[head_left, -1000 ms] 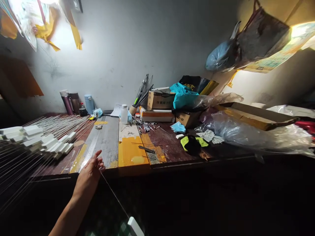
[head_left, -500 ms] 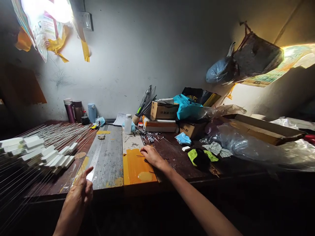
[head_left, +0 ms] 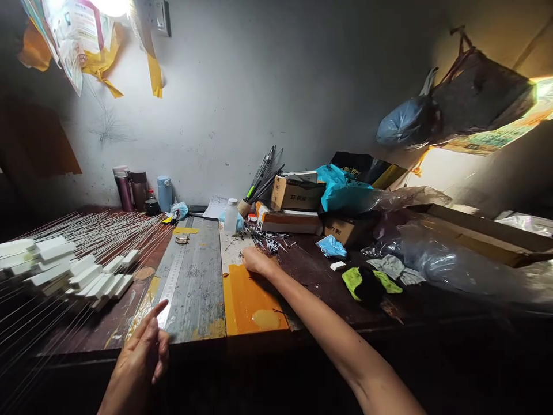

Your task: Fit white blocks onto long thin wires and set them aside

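My left hand (head_left: 144, 351) hovers at the table's front edge, its index finger stretched out beside a steel ruler (head_left: 173, 276) on a grey board (head_left: 199, 276); nothing shows in it. Farther forward, my right hand (head_left: 256, 260) reaches down at the back edge of an orange sheet (head_left: 248, 294), by small dark pieces on a pale board (head_left: 230, 246). Its fingers are bent together, and what they hold, if anything, is too small to make out. A pale puddle (head_left: 266, 319) lies on the orange sheet's front part.
White foam blocks (head_left: 90, 276) with thin rods lie at the left. Flasks (head_left: 165, 194) stand by the wall. Behind my right hand are a white bottle (head_left: 231, 217), cardboard boxes (head_left: 296, 193) and thin tools. To the right lie a blue mask (head_left: 331, 246), a green-black cloth (head_left: 367, 286) and plastic bags (head_left: 449, 259).
My right hand has moved away from me, from the orange sheet to its back edge and the small pieces. The view has shifted slightly. My left hand stays near the front edge.
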`<state>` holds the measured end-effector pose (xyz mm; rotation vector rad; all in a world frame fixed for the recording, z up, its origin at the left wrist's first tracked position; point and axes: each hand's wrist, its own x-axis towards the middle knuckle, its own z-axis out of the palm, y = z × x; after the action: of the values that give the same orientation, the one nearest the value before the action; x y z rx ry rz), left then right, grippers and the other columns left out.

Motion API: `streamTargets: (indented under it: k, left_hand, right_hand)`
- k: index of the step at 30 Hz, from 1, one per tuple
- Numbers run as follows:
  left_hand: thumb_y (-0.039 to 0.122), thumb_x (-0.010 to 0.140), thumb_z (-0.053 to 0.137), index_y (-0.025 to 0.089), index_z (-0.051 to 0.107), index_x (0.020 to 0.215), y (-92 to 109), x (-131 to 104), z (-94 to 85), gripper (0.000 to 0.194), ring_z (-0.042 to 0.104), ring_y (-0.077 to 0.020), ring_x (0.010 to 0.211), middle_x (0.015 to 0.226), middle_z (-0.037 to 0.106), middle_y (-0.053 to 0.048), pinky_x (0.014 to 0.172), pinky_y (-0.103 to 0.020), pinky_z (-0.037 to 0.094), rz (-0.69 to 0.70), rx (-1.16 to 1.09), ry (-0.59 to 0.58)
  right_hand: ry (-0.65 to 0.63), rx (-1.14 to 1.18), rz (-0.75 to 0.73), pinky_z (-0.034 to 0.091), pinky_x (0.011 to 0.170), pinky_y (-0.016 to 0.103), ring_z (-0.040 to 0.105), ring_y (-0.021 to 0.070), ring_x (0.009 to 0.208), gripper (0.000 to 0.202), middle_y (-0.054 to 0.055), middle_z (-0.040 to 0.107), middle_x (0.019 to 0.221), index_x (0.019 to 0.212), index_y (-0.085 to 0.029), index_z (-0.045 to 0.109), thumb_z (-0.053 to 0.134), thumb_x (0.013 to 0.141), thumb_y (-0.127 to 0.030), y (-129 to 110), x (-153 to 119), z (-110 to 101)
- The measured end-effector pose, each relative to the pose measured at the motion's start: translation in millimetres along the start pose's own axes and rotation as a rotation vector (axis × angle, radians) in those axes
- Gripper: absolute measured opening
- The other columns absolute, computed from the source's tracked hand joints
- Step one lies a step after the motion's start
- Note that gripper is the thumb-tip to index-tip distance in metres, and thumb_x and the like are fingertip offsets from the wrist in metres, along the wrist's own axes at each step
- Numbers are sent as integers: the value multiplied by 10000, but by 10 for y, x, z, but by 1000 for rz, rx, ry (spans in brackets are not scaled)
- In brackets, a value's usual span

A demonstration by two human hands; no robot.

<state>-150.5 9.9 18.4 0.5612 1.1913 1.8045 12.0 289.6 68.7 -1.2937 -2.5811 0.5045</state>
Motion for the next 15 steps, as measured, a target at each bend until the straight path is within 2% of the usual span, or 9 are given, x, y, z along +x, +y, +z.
streamTargets:
  k: [3,7,10,12,15]
  left_hand:
    - [536,705,688,224,491,1275,23,-32,50,679,381,-49,269,507,537,70,274,-129,258,-19,37,-26]
    - [506,725,680,181,594,1164,96,-150,182,553,387,-37,335,542,564,45,343,-138,268,-57,109,-116]
    - [496,753,655,163,605,1148,109,-230,314,519,380,-42,337,528,554,44,353,-154,240,-89,113,-209]
    - [502,769,636,156,587,1171,83,-255,389,532,366,-47,322,503,532,54,345,-163,223,-119,98,-256]
    - [520,760,640,157,577,1188,30,-269,453,565,340,-48,319,475,509,64,338,-165,210,-156,106,-294]
  right_hand:
    - [38,192,47,521,826,405,610,221,989,288,79,586,1179,1167,-157,564,576,915,-295,-37,-36,-61]
    - [87,534,33,535,779,389,627,194,920,262,67,609,1120,1146,-152,565,561,924,-291,-202,-242,-139]
    - [10,836,-40,537,751,336,641,140,759,208,22,652,899,968,-130,615,610,884,-320,-427,-503,-102]
    - [-70,1024,-76,530,768,317,634,116,680,263,-7,641,770,855,-135,618,681,804,-385,-582,-676,-49]
    - [-176,1234,-78,525,760,301,621,101,634,382,-15,628,717,795,-143,614,762,670,-473,-752,-852,15]
